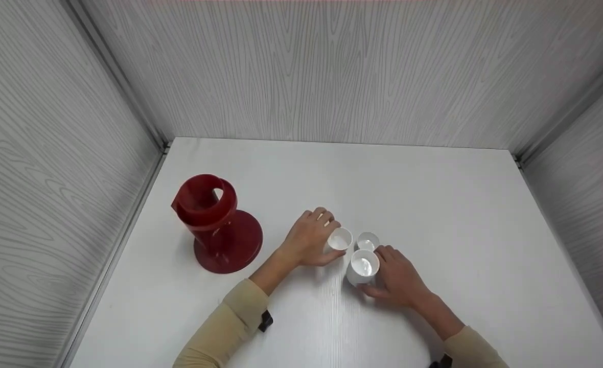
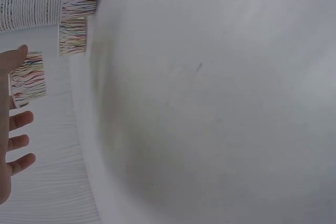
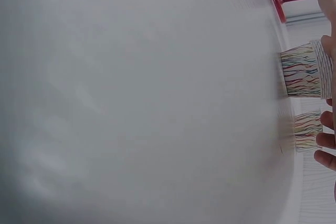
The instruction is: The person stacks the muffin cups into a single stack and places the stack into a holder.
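My left hand (image 1: 307, 239) holds a single white paper cup (image 1: 340, 238) between thumb and fingers, mouth up. In the left wrist view this cup (image 2: 30, 80), printed with wavy coloured lines, is held above the tabletop. My right hand (image 1: 401, 278) grips a tall stack of nested paper cups (image 1: 361, 271) from its right side. Many rims show along the stack (image 2: 31, 1) in the left wrist view, and its base is at the tabletop. Just beyond the stack stands another single paper cup (image 1: 368, 240), close to the right fingertips.
On the left of the white table (image 1: 434, 204) stands a red plastic stand (image 1: 230, 245) with a round base and a wide open top. Grey wood-grain panels (image 1: 301, 71) enclose the table at the back and both sides.
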The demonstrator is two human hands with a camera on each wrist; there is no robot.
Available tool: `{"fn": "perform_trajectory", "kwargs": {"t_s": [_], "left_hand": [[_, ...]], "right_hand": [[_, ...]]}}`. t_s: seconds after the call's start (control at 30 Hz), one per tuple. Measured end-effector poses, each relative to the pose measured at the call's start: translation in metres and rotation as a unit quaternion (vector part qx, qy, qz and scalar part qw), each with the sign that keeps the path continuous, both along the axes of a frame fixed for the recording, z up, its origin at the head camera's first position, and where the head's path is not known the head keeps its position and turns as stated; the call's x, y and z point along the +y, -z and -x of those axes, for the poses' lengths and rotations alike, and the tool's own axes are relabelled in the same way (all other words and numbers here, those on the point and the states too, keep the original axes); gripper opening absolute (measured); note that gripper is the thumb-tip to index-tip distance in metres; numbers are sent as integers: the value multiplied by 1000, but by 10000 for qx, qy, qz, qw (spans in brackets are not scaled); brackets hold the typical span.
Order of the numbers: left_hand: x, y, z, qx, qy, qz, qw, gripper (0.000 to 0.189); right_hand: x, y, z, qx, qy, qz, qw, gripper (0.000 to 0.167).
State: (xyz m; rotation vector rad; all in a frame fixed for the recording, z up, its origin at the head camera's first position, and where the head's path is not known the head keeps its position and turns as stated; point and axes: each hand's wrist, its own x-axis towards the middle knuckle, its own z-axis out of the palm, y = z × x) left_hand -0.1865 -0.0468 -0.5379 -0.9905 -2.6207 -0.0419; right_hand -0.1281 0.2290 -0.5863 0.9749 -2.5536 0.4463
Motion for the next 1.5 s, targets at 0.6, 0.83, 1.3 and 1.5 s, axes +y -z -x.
{"fn": "perform_trajectory", "kwargs": {"t_s": [0.6,0.83,1.3,1.5], "left_hand": [[-2,-24,-12,-43,-23,42,10000,65],[-4,-31,-15,-95,67,-290,9995,63],[0,-39,-20,240,211,-589,9978,62],[4,-43,-25,324,264,-679,9968,61]], "right_hand": [[0,-1,0,-222,12,-13,9998,71],[0,-1,0,-191,5,22,9998,71],[1,0,1,30,-60,-62,10000,70],[0,-1,0,-92,7,-152,9998,70]]}}
